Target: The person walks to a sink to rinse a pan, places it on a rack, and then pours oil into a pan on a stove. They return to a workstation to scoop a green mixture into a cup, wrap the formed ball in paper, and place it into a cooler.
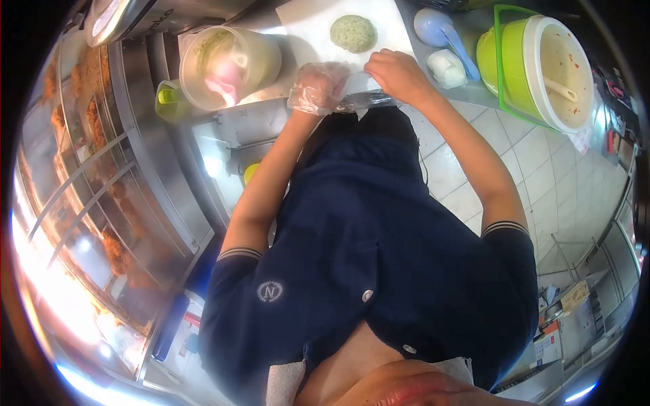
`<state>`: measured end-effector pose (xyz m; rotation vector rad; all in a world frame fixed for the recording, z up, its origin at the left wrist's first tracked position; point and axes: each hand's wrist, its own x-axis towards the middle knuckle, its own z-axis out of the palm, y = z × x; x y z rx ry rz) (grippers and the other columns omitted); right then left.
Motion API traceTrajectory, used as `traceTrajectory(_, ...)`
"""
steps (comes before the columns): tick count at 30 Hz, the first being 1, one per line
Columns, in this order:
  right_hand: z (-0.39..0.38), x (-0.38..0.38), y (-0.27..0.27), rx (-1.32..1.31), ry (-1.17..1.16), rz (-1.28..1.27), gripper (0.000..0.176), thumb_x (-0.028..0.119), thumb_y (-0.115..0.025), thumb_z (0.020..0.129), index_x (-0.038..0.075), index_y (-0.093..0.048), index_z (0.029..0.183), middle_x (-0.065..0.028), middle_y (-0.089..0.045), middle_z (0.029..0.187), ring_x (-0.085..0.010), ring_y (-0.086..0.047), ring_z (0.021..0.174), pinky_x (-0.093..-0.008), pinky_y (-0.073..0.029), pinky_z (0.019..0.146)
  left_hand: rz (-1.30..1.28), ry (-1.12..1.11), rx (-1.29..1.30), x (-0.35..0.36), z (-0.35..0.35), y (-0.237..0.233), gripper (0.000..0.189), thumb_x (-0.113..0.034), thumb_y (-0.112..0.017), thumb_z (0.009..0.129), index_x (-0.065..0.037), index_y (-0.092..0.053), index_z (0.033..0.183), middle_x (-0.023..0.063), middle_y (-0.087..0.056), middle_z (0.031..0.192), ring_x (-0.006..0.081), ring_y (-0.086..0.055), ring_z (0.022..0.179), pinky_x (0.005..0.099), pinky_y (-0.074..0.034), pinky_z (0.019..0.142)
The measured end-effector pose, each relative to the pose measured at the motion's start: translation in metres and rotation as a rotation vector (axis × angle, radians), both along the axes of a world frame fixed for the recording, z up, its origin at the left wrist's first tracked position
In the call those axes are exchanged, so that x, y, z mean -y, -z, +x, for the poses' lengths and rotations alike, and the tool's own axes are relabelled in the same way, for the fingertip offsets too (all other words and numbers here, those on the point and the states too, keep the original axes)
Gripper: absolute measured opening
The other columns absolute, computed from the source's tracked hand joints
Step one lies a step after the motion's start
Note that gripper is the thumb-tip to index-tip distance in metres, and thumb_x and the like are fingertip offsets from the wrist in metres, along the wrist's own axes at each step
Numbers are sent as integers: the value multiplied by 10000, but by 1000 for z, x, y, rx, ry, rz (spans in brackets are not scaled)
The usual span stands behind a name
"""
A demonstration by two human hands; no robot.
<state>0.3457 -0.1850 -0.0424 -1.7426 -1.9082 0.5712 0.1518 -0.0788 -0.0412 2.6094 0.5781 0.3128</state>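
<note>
A rounded mound of green food, grainy like rice, lies on a sheet of white paper on the counter. My left hand is covered in loose clear plastic and rests by the paper's near left edge. Its fingers look curled, but the plastic blurs them and hides whatever they hold. Bare, my right hand bends over the near right edge of the paper, fingers pressed together. What is under those fingertips is hidden. Below the hands, shiny plastic wrap shows at the counter's edge.
A translucent tub with a pink utensil inside stands left. On the right are a blue ladle, a crumpled white item and a lime-green bucket with a spoon. A glass case lines the far left.
</note>
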Motion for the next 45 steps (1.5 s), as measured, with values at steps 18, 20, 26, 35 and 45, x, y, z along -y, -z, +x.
traceTrajectory(18, 14, -20, 5, -473, 105, -416, 159, 168, -652, 825, 10, -638, 825, -96, -634, 730, -206, -589, 697, -326, -454, 662, 14, -127, -69, 10, 1, 0, 266, -304, -719, 752, -87, -700, 905, 139, -689, 905, 320, -648, 825, 414, -495, 772)
traceTrajectory(20, 14, -21, 0, -448, 129, -328, 157, 169, -642, 833, 12, -634, 835, -101, -637, 746, -219, -596, 709, -330, -456, 664, 90, -160, -42, 7, -1, 1, 265, -294, -727, 743, -91, -700, 912, 133, -689, 894, 314, -650, 823, 413, -496, 766)
traceTrajectory(26, 12, -25, -29, -72, 579, 484, 105, 96, -593, 829, 58, -654, 905, -96, -606, 762, -280, -571, 698, -398, -469, 653, -323, -732, 5, -25, 0, 16, 286, -303, -704, 803, -77, -698, 978, 140, -693, 875, 267, -657, 777, 361, -494, 725)
traceTrajectory(35, -73, -18, 7, 161, 475, 39, 554, 276, -526, 905, 139, -371, 1419, -110, -274, 1505, -399, -235, 1372, -548, -185, 1112, -311, -722, -286, -24, -25, 19, 678, -519, -569, 855, 16, -522, 1268, 228, -625, 1131, 310, -604, 1064, 398, -456, 883)
traceTrajectory(45, -66, -7, 9, 58, 439, 17, 465, 375, -519, 919, 296, -448, 1371, -79, -227, 1530, -446, -200, 1375, -639, -176, 1077, -729, -204, -10, -60, -22, 7, 217, -201, -629, 881, -13, -605, 987, 83, -609, 757, 166, -565, 716, 317, -453, 660)
